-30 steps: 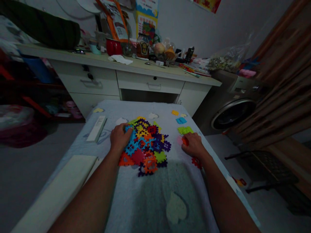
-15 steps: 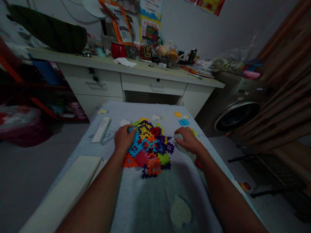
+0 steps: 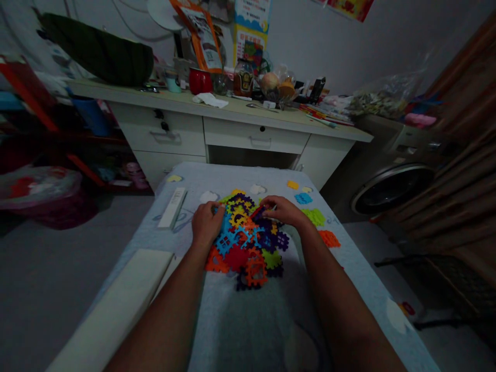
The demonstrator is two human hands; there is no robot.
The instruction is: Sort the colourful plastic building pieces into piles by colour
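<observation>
A heap of interlocking plastic tiles (image 3: pixel 239 250) in blue, yellow, purple, orange, red and green lies on the cloth-covered table. My left hand (image 3: pixel 207 223) is at the heap's left side, fingers curled, its thumb against the blue tiles (image 3: pixel 226 241). Whatever it may grip is hidden behind the fingers. At the upper right of the heap, my right hand (image 3: pixel 282 211) pinches a tilted red tile (image 3: pixel 256 212) between thumb and fingers. Purple tiles (image 3: pixel 267 239) lie just beneath that hand.
Right of the heap lie orange (image 3: pixel 329 238), green (image 3: pixel 313 217), blue (image 3: pixel 303 198) and yellow tiles (image 3: pixel 292 185). A narrow white box (image 3: pixel 172 207) and a long white block (image 3: pixel 116 305) sit on the left. Beyond stands a cluttered desk (image 3: pixel 236 110) beside a washing machine (image 3: pixel 391 165).
My right hand has moved left from beside the heap onto it and closed on the red tile, which is now tilted. My left hand stays at the heap's left side. The view has shifted slightly.
</observation>
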